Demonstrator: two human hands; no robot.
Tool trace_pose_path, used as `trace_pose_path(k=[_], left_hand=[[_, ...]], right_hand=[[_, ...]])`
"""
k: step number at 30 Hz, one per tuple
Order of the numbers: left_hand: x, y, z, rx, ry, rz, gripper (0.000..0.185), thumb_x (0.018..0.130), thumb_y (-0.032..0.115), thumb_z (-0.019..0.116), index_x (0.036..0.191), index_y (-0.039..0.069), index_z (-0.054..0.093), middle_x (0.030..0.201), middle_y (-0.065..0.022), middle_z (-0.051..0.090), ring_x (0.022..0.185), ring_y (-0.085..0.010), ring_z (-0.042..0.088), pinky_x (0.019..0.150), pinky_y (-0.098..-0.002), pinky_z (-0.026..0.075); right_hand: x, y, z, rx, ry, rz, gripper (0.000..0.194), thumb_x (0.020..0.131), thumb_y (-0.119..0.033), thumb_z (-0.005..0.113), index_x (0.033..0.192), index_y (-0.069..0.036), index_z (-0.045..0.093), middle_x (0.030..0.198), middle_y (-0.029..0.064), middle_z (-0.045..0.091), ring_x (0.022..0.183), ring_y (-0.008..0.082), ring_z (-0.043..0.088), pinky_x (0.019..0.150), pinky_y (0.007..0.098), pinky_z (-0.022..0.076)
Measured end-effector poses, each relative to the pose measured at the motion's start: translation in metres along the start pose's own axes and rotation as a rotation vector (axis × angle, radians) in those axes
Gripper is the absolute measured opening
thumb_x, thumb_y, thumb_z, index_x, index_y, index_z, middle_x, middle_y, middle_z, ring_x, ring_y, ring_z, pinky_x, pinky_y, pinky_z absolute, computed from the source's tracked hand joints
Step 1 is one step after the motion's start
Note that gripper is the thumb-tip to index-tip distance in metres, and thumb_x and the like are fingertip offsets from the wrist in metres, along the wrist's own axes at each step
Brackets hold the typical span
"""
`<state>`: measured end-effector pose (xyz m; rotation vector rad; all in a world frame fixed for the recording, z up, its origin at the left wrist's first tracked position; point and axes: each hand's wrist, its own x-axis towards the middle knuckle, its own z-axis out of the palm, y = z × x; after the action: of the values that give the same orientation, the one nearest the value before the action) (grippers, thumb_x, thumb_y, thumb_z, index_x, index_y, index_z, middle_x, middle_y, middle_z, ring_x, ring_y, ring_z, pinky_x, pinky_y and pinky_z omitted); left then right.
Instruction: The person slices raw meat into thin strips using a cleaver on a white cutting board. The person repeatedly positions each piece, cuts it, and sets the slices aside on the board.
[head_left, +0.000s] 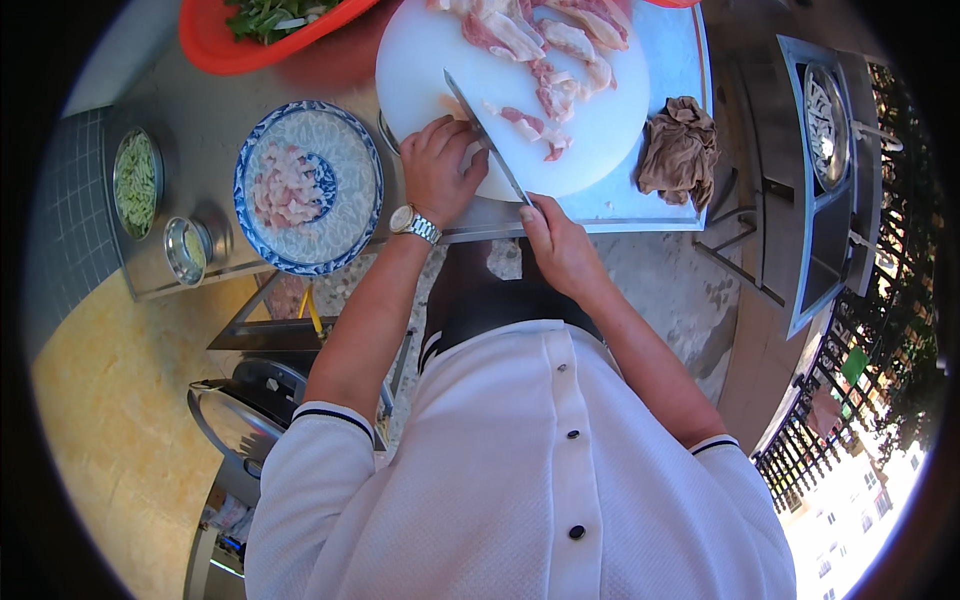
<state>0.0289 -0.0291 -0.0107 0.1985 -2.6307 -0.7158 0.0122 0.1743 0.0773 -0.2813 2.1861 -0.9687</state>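
Observation:
My right hand (559, 244) grips a kitchen knife (491, 142) by its handle. The blade slants up and left across a round white cutting board (420, 45). Curled on the board's near left side, my left hand (444, 169) wears a metal wristwatch and lies close against the blade. A small pale piece of meat (451, 105) shows at its fingertips; whatever lies under the fingers is hidden. Right of the blade is a thin strip of raw meat (529, 126). Larger fatty meat pieces (555, 41) lie toward the board's far side.
A blue-and-white plate (251, 236) at left holds diced meat (285, 187). Farther left stand metal bowls (157, 180) (176, 251) with chopped food. A red basin (202, 56) holds greens. A crumpled brown cloth (679, 150) lies right of the board. The metal table's front edge (645, 225) runs before me.

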Motion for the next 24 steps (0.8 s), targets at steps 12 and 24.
trace_pose_path(k=[12, 24], left_hand=[[0.012, -0.006, -0.004, -0.021, -0.066, 0.020, 0.021, 0.074, 0.021, 0.072, 0.095, 0.016, 0.070, 0.108, 0.0015, 0.068, 0.107, -0.0200, 0.060, 0.088, -0.0410, 0.037], [0.015, -0.007, 0.000, -0.018, -0.071, -0.009, 0.009, 0.076, 0.016, 0.068, 0.085, 0.014, 0.067, 0.097, 0.0002, 0.068, 0.097, -0.0251, 0.061, 0.079, -0.0427, 0.043]], right_hand=[[0.035, -0.015, -0.007, 0.073, -0.038, -0.035, 0.047, 0.103, -0.044, 0.045, 0.129, -0.005, 0.054, 0.100, 0.0280, 0.067, 0.098, 0.0488, 0.063, 0.083, 0.0497, 0.0496], [0.046, -0.019, -0.010, 0.086, -0.021, -0.054, 0.051, 0.104, -0.046, 0.041, 0.124, -0.001, 0.057, 0.106, 0.0297, 0.065, 0.105, 0.0490, 0.060, 0.089, 0.0486, 0.0477]])
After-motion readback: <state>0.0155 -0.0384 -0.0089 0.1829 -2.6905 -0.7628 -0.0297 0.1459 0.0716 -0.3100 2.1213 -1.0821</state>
